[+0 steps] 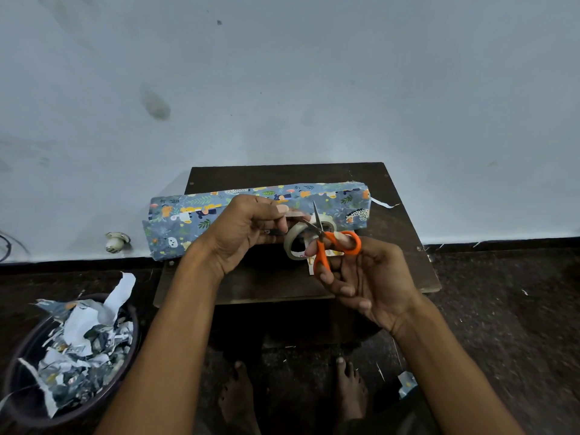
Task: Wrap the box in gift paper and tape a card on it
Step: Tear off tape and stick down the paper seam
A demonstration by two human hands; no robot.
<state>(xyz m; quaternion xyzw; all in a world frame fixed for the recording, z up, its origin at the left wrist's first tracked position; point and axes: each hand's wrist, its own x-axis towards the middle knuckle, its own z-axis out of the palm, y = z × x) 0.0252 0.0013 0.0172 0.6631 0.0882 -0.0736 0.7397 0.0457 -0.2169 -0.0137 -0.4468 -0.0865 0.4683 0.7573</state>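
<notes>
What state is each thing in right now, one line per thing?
Box: wrapped in gift paper, lying on the table.
Tape roll: strip pulled out, pinched by left hand.
Scissors: blades open at the strip, in right hand grip.
Bin: full of paper scraps.

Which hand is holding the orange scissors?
The right hand, fingers through the scissors' handles; the left hand only pinches the tape end.

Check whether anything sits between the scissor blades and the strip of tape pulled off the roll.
Nothing visible does. The left hand pinches the tape strip taut from the tape roll, and the orange scissors in the right hand have their blades open right at the strip. The wrapped box lies behind, clear of the cut.
</notes>
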